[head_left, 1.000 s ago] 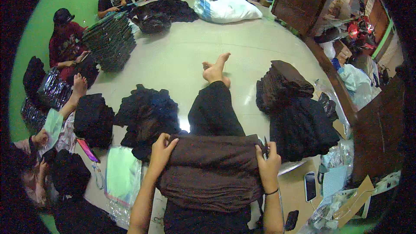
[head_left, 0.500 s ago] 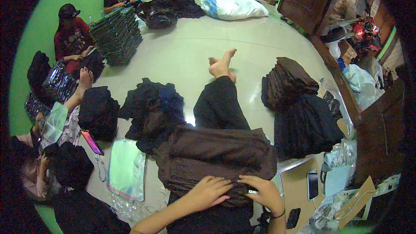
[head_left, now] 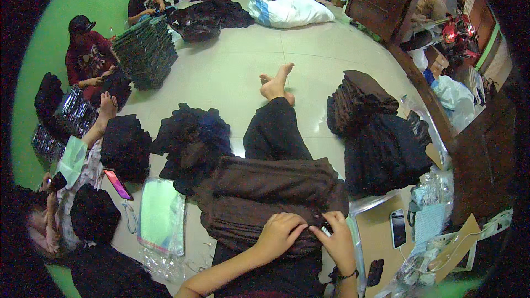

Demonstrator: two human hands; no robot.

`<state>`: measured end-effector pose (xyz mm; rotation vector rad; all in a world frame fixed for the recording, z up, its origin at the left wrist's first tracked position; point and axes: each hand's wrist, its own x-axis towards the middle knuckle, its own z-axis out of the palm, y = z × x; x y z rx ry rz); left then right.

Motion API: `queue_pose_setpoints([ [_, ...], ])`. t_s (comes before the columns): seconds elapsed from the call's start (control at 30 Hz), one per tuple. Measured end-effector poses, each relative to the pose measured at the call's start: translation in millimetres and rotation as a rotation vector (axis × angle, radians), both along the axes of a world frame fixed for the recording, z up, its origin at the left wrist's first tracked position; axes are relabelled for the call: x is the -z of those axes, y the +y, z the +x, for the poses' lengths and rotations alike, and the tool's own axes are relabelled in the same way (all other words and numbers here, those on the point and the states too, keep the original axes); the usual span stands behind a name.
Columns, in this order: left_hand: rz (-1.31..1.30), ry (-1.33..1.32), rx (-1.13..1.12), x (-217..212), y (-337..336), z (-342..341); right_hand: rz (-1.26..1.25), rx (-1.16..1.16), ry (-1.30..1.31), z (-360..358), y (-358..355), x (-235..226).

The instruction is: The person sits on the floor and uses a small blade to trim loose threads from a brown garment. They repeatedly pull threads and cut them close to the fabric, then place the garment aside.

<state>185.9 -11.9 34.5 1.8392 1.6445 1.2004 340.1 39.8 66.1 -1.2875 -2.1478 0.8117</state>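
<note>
A stack of folded dark brown cloth (head_left: 270, 185) lies across my lap, its folds running from side to side. My left hand (head_left: 280, 236) rests on the near right part of the stack, thumb and forefinger pinched together at a bit of the brown cloth. Right beside it, the fingertips of my right hand (head_left: 338, 243) almost meet the left ones. Held in that right hand is a small black tool (head_left: 327, 227) with a pale part, mostly hidden by the fingers; its kind cannot be made out.
Piles of dark folded cloth (head_left: 193, 143) stand left of my leg, more black cloth (head_left: 383, 154) at right. A phone (head_left: 398, 229) lies on cardboard at right, another phone (head_left: 117, 184) at left near plastic-wrapped packs (head_left: 162, 215). Several people sit along the green wall.
My hands have come together at the right of the brown stack. The left fingers, spread flat before, are now pinched; the right hand has turned upward. The view has shifted slightly.
</note>
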Motion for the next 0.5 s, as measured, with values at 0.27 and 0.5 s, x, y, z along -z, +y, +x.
queue_pose_setpoints([
  [0.27,-0.126,-0.002,-0.015,-0.9,12.6,8.7,-0.075,-0.004,-0.017,8.5,13.0,-0.4],
  [0.5,-0.142,-0.052,0.011,-8.6,27.8,5.7,-0.182,0.129,0.267,-3.1,13.1,-3.9],
])
